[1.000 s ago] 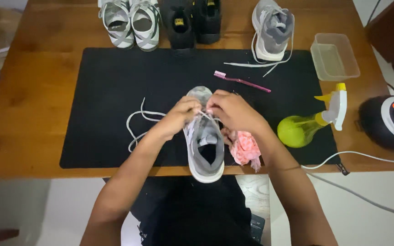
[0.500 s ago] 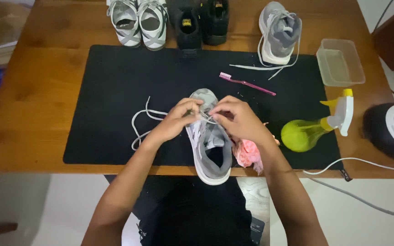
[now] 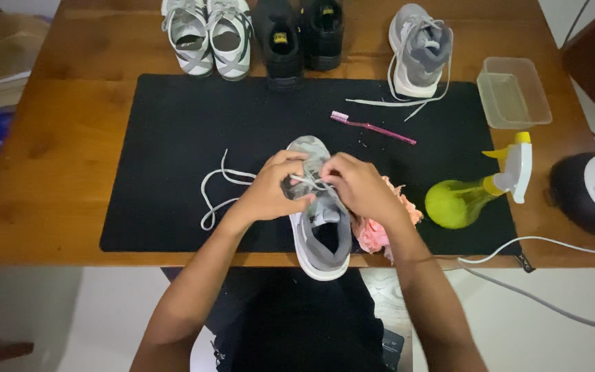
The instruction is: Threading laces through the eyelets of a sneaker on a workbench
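Observation:
A grey sneaker [image 3: 321, 238] lies on the black mat [image 3: 166, 151], heel over the table's front edge, toe pointing away. My left hand [image 3: 273, 189] grips the shoe's left side at the eyelets and pinches its white lace [image 3: 215, 189], which trails in loops to the left on the mat. Over the shoe's right side, my right hand [image 3: 359, 186] pinches the lace where it crosses the tongue. A pink cloth [image 3: 380, 227] is bunched under my right wrist.
A pink toothbrush [image 3: 373, 126] lies behind the shoe. At the back stand a second grey sneaker [image 3: 418, 48], black shoes [image 3: 301, 34] and grey-white sandals [image 3: 208, 38]. On the right are a clear tub [image 3: 513, 93], a green spray bottle [image 3: 480, 189], a black-and-white appliance [image 3: 593, 193] and white cable [image 3: 538, 241].
My two hands have shifted slightly on the lace over the shoe's eyelets, the left hand closing more over the shoe's side. The pink cloth shows more beside my right wrist.

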